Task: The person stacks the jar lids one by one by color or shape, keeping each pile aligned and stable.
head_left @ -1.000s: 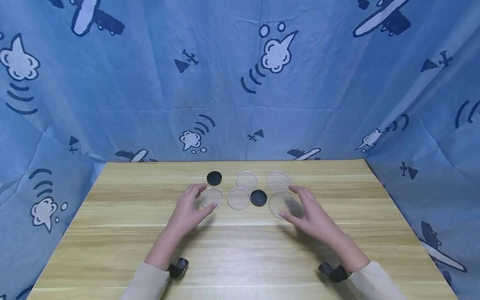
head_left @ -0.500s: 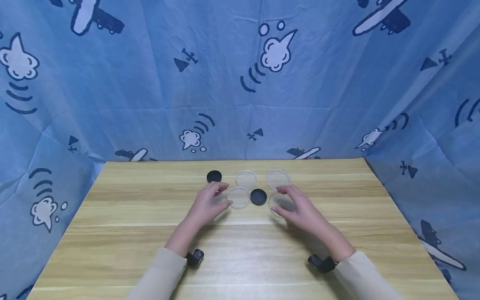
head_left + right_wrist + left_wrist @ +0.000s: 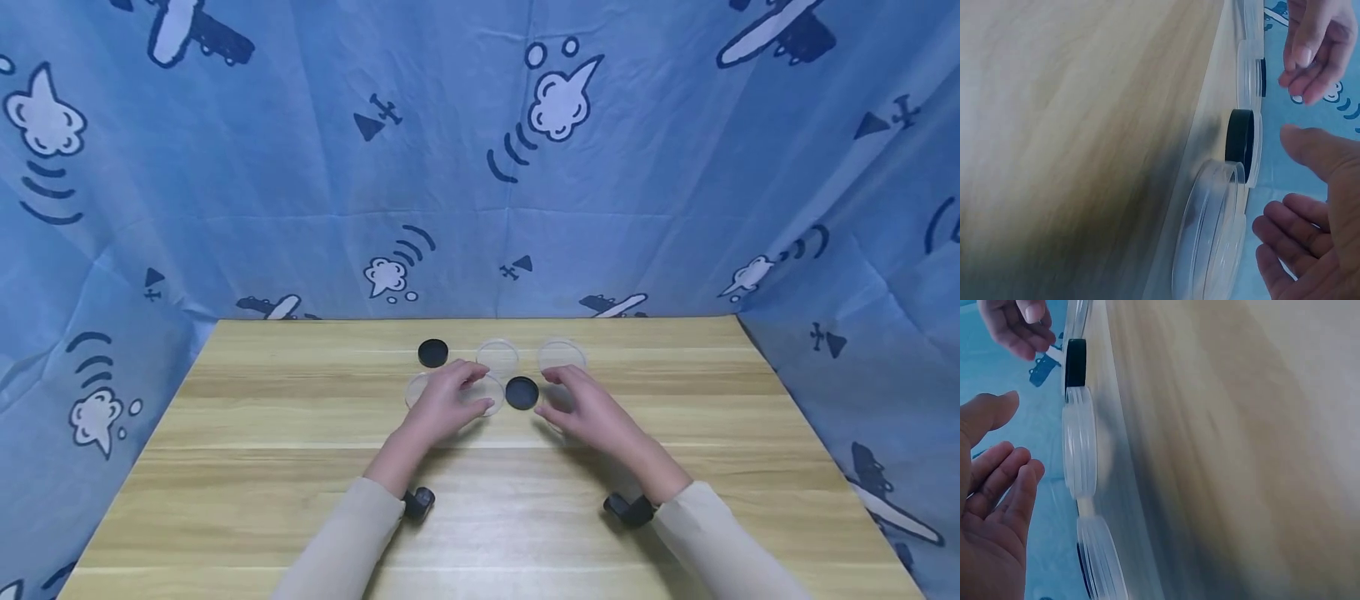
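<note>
Clear shallow round dishes, like petri dishes, and two black round discs lie on the wooden table. My left hand (image 3: 442,404) hovers above the front middle clear dish (image 3: 489,408), thumb and fingers apart. The left wrist view shows that clear dish (image 3: 1080,447) below the fingers, not touched. My right hand (image 3: 585,408) hangs above the front right clear dish (image 3: 1207,231), partly hiding it, with its fingertips near the front black disc (image 3: 522,392). Its thumb and fingers are also spread, holding nothing. The front left clear dish (image 3: 415,388) is partly behind the left hand.
In the back row stand another black disc (image 3: 432,352), a clear dish (image 3: 497,356) and a larger clear dish (image 3: 562,353). A blue patterned curtain (image 3: 450,167) surrounds the wooden table (image 3: 495,533) at the back and sides.
My left hand has moved right, from over the front left dish to the middle one. The right hand has shifted left towards the front black disc. The dishes and discs stay in place.
</note>
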A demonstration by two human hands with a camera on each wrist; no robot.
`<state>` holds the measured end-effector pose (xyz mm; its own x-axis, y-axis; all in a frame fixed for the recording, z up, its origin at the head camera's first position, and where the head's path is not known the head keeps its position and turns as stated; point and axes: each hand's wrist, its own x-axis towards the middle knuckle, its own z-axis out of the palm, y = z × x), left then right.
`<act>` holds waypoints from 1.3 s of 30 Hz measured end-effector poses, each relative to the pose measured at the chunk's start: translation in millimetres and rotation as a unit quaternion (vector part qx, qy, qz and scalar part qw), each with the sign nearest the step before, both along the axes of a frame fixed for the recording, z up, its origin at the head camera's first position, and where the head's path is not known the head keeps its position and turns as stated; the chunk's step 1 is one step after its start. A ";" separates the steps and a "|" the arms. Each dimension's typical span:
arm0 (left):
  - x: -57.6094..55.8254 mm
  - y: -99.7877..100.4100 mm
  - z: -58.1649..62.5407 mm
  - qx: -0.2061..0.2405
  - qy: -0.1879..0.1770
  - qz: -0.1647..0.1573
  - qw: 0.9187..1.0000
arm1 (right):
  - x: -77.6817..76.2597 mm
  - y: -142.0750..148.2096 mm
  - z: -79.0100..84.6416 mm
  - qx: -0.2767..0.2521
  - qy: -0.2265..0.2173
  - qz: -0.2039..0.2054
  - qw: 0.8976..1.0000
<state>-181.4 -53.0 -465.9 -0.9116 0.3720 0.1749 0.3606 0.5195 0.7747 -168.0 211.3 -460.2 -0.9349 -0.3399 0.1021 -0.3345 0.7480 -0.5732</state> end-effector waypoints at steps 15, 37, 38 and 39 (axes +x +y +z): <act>-11.7 39.9 7.6 -0.150 0.024 -0.049 0.987 | -11.8 -8.6 2.9 0.039 -0.011 0.028 0.999; -14.4 56.1 0.2 -0.259 0.067 -0.043 0.963 | -15.7 -17.0 -1.1 0.073 -0.001 0.041 0.996; -14.0 56.5 0.5 -0.257 0.065 -0.042 0.963 | -15.7 -17.3 -1.4 0.077 0.002 0.041 0.996; -13.7 57.0 0.7 -0.257 0.065 -0.042 0.963 | -15.6 -17.3 -1.6 0.081 0.005 0.041 0.996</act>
<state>-195.1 4.0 -465.3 -0.8574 0.5112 0.0591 0.4948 0.7875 0.3674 -183.6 194.0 -461.8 -0.9028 -0.4273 0.0487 -0.4029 0.8008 -0.4431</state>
